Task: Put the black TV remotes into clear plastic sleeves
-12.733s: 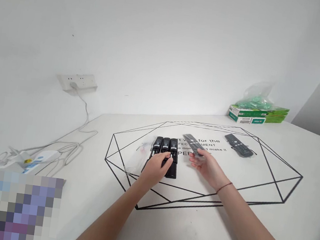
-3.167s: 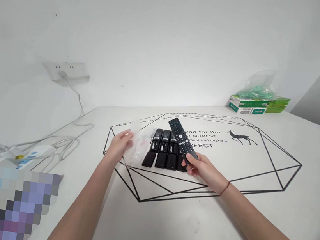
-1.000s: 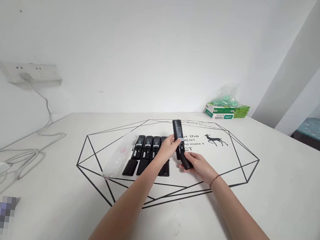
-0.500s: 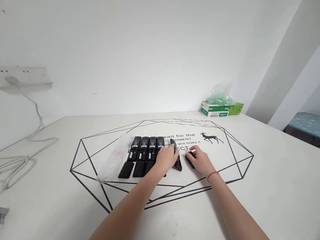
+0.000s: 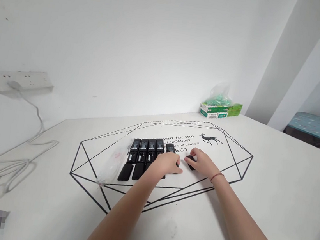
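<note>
Several black remotes (image 5: 144, 145) lie side by side on the white table, their battery compartments uncovered. Separate black covers (image 5: 125, 171) rest below them. My left hand (image 5: 168, 163) curls over the lower part of the rightmost remote (image 5: 170, 148), its fingers closed round it and hiding most of it. To the right, my right hand (image 5: 200, 162) grips a small black cover (image 5: 191, 162) at the table surface between thumb and fingers.
A clear plastic bag (image 5: 112, 161) lies left of the remotes. Green and white boxes (image 5: 213, 110) with a plastic bag (image 5: 219, 95) on top stand at the back right. White cables (image 5: 21, 161) trail at the left below a wall socket (image 5: 32, 81).
The rightmost remote, slanted before, now stands straighter beside the row. My left hand has moved down along it. My right hand has stayed nearly in place with the cover.
</note>
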`<state>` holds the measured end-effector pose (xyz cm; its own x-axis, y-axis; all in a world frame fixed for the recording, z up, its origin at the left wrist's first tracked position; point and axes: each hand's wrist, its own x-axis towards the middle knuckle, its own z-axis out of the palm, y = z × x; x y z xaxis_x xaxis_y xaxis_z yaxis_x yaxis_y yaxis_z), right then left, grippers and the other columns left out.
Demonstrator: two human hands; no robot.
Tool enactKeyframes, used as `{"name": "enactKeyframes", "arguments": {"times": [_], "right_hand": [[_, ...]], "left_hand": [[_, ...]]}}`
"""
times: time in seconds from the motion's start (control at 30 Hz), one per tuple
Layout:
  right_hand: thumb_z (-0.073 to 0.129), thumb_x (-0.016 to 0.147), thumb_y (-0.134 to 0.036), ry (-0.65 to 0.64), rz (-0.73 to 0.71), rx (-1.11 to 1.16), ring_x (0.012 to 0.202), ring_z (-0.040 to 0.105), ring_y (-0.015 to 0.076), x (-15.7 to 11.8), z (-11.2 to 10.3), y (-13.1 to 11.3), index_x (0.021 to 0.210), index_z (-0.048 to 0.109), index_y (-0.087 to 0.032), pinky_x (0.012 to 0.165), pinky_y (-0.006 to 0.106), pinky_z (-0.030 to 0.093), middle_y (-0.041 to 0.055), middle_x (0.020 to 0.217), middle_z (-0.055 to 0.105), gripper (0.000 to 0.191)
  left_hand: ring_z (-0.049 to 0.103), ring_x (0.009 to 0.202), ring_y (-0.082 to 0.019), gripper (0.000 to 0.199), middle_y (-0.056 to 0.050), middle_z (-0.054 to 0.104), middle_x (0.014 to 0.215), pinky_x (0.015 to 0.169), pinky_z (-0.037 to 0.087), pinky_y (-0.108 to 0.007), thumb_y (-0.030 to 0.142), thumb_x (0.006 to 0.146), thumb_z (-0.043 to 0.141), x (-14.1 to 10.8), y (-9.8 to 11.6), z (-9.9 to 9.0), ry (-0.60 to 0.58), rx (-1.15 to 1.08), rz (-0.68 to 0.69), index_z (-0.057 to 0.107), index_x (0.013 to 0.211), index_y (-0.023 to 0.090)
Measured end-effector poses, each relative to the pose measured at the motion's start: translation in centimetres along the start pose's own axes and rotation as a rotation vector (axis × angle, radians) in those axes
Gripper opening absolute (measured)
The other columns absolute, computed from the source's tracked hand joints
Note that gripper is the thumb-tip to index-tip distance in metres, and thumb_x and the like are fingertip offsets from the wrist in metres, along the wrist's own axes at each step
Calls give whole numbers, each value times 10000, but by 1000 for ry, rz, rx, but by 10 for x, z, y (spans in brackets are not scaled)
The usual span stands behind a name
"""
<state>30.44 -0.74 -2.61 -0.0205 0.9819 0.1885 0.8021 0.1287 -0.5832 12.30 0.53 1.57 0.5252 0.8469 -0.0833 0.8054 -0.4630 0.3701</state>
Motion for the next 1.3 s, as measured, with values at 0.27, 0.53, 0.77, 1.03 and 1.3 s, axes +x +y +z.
{"name": "enactKeyframes", "arguments": {"times": [0.27,0.53,0.77,1.03,1.3], "right_hand": [[672,613,-338,-195,-27,12,773,548,176,-11,-5,-6,870,529,-207,657,278,426,68,1053,557,323],[640,623,-233,-330,-125,64,778,549,159,-15,-8,-8,963,553,-230,672,267,429,37,1043,545,351],[719,577,-286,-443,-260,90,771,540,150,-20,-3,-22,1034,579,-245,695,277,440,33,1054,520,480],[682,675,-346,-286,-336,80,761,552,162,-18,16,-36,1054,614,-229,714,302,449,61,1092,537,402],[617,722,-529,-244,-274,159,681,537,131,-16,25,-38,1091,609,-236,716,310,468,67,1101,518,471]], "left_hand": [[598,723,-216,145,-17,647,647,863,327,-415,335,647,663,8,-8,4,41,0,-62,599,622,207],[596,740,-222,188,-50,651,668,841,317,-424,310,749,594,9,-11,5,124,109,-89,598,607,187],[593,879,-243,97,-65,675,811,845,337,-383,276,754,590,8,-11,0,156,200,-92,640,715,203],[570,862,-190,296,-28,653,956,731,399,-278,383,870,373,-64,-37,-38,343,-48,69,622,947,242],[572,854,-172,274,-12,655,918,746,412,-270,315,879,356,-102,-84,0,314,-75,21,617,901,238]]}}
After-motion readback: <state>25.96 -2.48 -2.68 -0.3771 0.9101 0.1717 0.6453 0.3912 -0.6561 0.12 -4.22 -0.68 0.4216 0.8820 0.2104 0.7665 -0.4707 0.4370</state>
